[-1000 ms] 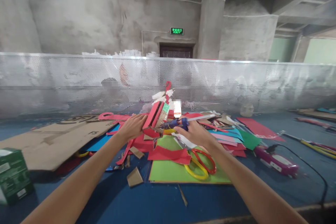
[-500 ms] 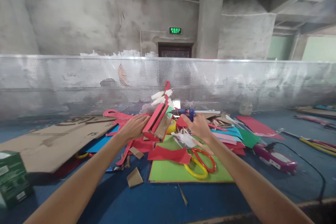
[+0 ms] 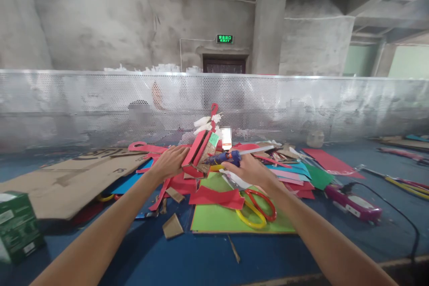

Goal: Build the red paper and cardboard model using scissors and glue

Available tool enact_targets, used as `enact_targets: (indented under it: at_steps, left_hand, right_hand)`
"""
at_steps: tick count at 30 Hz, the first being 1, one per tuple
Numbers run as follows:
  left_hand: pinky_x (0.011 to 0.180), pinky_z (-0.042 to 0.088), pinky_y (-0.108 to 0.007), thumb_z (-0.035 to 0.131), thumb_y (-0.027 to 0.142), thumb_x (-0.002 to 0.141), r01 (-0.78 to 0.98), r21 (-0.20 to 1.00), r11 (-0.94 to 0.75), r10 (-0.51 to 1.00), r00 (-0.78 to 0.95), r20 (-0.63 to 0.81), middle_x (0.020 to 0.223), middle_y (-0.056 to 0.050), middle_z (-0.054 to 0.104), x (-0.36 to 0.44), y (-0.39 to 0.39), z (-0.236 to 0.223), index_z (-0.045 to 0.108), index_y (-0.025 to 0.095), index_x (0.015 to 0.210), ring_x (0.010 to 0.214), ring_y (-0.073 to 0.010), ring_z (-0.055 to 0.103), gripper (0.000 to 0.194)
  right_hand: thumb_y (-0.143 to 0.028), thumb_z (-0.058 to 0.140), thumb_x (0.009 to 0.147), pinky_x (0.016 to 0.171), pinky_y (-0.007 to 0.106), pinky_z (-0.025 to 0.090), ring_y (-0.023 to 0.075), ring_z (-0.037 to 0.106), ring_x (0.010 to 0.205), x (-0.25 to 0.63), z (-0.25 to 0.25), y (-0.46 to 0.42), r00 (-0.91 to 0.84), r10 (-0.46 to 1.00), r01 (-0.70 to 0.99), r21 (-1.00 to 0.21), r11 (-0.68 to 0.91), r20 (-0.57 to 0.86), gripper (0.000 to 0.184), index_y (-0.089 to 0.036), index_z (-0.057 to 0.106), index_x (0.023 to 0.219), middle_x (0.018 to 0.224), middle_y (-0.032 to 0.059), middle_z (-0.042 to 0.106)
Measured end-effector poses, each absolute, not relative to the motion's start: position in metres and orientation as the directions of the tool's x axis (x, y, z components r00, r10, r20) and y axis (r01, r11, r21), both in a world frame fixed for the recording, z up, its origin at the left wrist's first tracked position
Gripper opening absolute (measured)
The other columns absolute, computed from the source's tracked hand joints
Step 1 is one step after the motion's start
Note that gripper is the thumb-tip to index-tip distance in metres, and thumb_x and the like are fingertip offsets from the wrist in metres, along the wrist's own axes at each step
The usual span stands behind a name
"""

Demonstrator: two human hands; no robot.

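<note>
My left hand (image 3: 170,161) is closed on the left side of a small red-covered cardboard box (image 3: 195,154), tilted above the clutter. Bare brown cardboard and a green patch show on its right face. A blue hot glue gun (image 3: 224,158) with a white glue stick at its back is gripped in my right hand (image 3: 250,168). Its nozzle points left at the bare cardboard face, at or very near it. Beneath the hands lie a red paper strip (image 3: 217,197) and scissors with red and yellow handles (image 3: 254,220) on a green sheet (image 3: 214,223).
A large flat cardboard sheet (image 3: 67,183) lies to the left, with a green box (image 3: 18,228) before it. Coloured paper (image 3: 295,170), a purple power strip (image 3: 353,203) with a black cord and another pair of scissors (image 3: 402,183) lie right. A perforated metal panel (image 3: 100,107) stands behind.
The glue gun in my right hand has come down and left, from the box's upper edge to lower on its cardboard face. My left hand still holds the box, nearly in place.
</note>
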State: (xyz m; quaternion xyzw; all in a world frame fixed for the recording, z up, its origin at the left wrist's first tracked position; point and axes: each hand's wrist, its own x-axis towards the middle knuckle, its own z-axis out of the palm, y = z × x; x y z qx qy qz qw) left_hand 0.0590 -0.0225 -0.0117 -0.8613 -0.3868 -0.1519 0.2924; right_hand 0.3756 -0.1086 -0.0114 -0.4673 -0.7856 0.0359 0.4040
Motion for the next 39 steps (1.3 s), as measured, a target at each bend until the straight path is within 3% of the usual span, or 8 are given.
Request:
enact_targets:
  at_steps: [5, 11, 18, 24, 31, 39]
  left_hand:
    - [0.096, 0.046, -0.047, 0.058, 0.022, 0.086, 0.751, -0.385, -0.536, 0.59, 0.66, 0.465, 0.125, -0.02, 0.068, 0.06, -0.024, -0.009, 0.058, 0.013, 0.13, 0.112, -0.0349, 0.063, 0.045]
    - [0.1, 0.045, -0.048, 0.058, 0.027, 0.088, 0.716, -0.406, -0.568, 0.578, 0.698, 0.422, 0.119, -0.02, 0.07, 0.058, -0.021, -0.011, 0.059, 0.011, 0.127, 0.111, -0.035, 0.064, 0.042]
    - [0.102, 0.044, -0.047, 0.063, 0.031, 0.087, 0.709, -0.407, -0.576, 0.566, 0.705, 0.427, 0.123, -0.019, 0.069, 0.058, -0.019, -0.012, 0.057, 0.013, 0.132, 0.115, -0.0344, 0.064, 0.049]
    - [0.101, 0.045, -0.044, 0.064, 0.032, 0.086, 0.716, -0.412, -0.564, 0.579, 0.698, 0.421, 0.125, -0.019, 0.068, 0.058, -0.019, -0.011, 0.057, 0.014, 0.133, 0.115, -0.0334, 0.065, 0.05]
    - [0.102, 0.045, -0.047, 0.062, 0.037, 0.089, 0.703, -0.413, -0.578, 0.564, 0.711, 0.421, 0.128, -0.023, 0.067, 0.059, -0.018, -0.012, 0.054, 0.009, 0.136, 0.118, -0.0365, 0.063, 0.055]
    - [0.1, 0.044, -0.044, 0.063, 0.026, 0.085, 0.716, -0.413, -0.563, 0.574, 0.698, 0.428, 0.124, -0.02, 0.068, 0.062, -0.023, -0.007, 0.058, 0.011, 0.13, 0.117, -0.0349, 0.063, 0.048]
  right_hand:
    - [-0.057, 0.054, 0.093, 0.056, 0.026, 0.034, 0.0141, 0.046, 0.056, 0.382, -0.009, -0.102, -0.283, 0.747, 0.661, -0.441, 0.607, 0.602, 0.046, -0.02, 0.057, 0.066, 0.057, -0.0017, 0.053]
    - [-0.054, 0.051, 0.094, 0.06, 0.028, 0.035, 0.0161, 0.048, 0.056, 0.396, -0.008, -0.082, -0.107, 0.69, 0.721, -0.422, 0.55, 0.716, 0.047, -0.022, 0.05, 0.06, 0.056, 0.0, 0.051]
    - [-0.057, 0.049, 0.095, 0.066, 0.028, 0.04, 0.021, 0.059, 0.068, 0.402, -0.007, -0.082, -0.011, 0.668, 0.71, -0.465, 0.529, 0.744, 0.045, -0.02, 0.064, 0.074, 0.068, 0.0034, 0.064]
    - [-0.055, 0.05, 0.095, 0.067, 0.029, 0.041, 0.0229, 0.064, 0.069, 0.404, -0.004, -0.082, 0.023, 0.679, 0.725, -0.48, 0.494, 0.734, 0.045, -0.02, 0.065, 0.071, 0.07, 0.006, 0.069]
    - [-0.056, 0.046, 0.096, 0.07, 0.031, 0.041, 0.0252, 0.065, 0.071, 0.407, -0.004, -0.081, 0.039, 0.64, 0.773, -0.429, 0.467, 0.767, 0.048, -0.021, 0.06, 0.067, 0.069, 0.0083, 0.068]
    - [-0.056, 0.047, 0.095, 0.066, 0.03, 0.039, 0.0219, 0.06, 0.065, 0.4, -0.004, -0.084, 0.002, 0.67, 0.757, -0.44, 0.484, 0.742, 0.047, -0.022, 0.054, 0.063, 0.061, 0.0047, 0.06]
